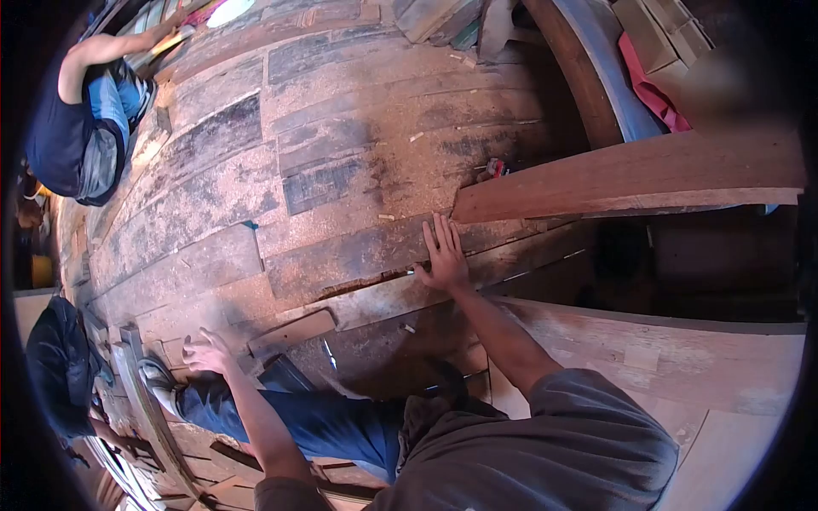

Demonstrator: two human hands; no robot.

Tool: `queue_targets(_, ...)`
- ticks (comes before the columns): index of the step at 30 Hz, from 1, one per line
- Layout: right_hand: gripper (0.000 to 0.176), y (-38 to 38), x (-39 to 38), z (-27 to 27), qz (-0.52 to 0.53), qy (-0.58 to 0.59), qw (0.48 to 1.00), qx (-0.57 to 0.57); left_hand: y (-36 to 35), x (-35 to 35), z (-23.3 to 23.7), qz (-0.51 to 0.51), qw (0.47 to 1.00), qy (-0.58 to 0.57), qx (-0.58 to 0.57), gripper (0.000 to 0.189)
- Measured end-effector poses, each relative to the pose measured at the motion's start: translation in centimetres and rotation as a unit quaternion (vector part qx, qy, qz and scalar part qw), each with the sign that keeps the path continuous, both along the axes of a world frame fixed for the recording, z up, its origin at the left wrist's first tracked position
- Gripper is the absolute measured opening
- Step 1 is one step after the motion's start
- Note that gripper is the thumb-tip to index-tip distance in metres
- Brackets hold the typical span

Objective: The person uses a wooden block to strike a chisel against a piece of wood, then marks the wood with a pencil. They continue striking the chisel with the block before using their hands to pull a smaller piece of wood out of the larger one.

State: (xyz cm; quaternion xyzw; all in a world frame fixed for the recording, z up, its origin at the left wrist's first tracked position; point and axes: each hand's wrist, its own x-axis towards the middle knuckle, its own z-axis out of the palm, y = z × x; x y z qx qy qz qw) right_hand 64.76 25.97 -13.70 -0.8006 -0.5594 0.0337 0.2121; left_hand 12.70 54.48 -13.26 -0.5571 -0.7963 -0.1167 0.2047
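My right hand (444, 257) rests flat on the floorboards with its fingers spread. Its fingertips are beside the near end of a reddish-brown timber beam (630, 175), and nothing is held in it. A pale wooden strip (375, 300) runs along the boards under and left of that hand. My left hand (208, 353) is held out over my lower leg with fingers apart, holding nothing. A short wooden block (294, 333) lies just to the right of it. Whether the left fingers touch the floor is hard to tell.
Sawdust and small wood chips cover the plank floor (332, 162). One person (94, 119) crouches at the upper left, another (60, 366) at the lower left. A dark gap (673, 272) opens below the beam. A small red object (495, 168) lies by the beam.
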Motion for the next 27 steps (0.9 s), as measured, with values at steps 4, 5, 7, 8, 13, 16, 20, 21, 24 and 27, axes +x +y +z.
queue_targets(4,0.094,0.2,0.7,-0.1,-0.001,-0.013,1.000,0.021,-0.6,0.3,-0.7,0.016,1.000,-0.004,-0.020,0.053)
queue_targets(5,0.094,0.7,1.3,0.1,0.001,-0.019,1.000,0.021,-0.5,0.5,-1.1,0.007,1.000,-0.010,-0.002,0.053)
queue_targets(7,0.095,-0.1,0.2,0.0,0.003,-0.011,1.000,0.003,-1.4,-1.0,-1.8,-0.014,1.000,-0.006,0.022,0.053)
queue_targets(8,0.095,-0.3,0.1,0.0,0.005,-0.012,1.000,-0.003,-1.5,-1.0,-1.3,0.008,1.000,-0.022,0.014,0.052)
queue_targets(13,0.099,-0.4,0.0,-0.3,-0.003,-0.017,0.999,-0.050,-1.9,-0.2,1.2,0.035,0.998,-0.038,0.026,0.052)
queue_targets(16,0.099,-0.6,0.1,-0.5,-0.007,-0.011,1.000,-0.024,-1.8,0.2,1.1,0.015,0.999,-0.025,0.017,0.052)
queue_targets(20,0.097,-0.7,-0.1,-0.5,-0.015,-0.007,1.000,-0.026,-0.8,-0.7,-0.6,0.107,0.973,0.177,-0.100,0.055)
queue_targets(21,0.098,-1.0,0.0,-0.6,-0.018,-0.029,0.999,-0.020,-1.7,1.9,1.5,0.063,0.968,0.197,-0.142,0.061)
queue_targets(24,0.101,-1.2,-1.0,-0.1,-0.014,-0.038,0.999,-0.028,0.1,2.2,1.0,-0.153,0.967,-0.198,0.044,0.044)
queue_targets(27,0.104,-0.9,-0.5,-2.2,-0.011,-0.073,0.996,-0.046,-2.7,6.0,12.9,-0.307,0.878,-0.353,0.102,0.038)
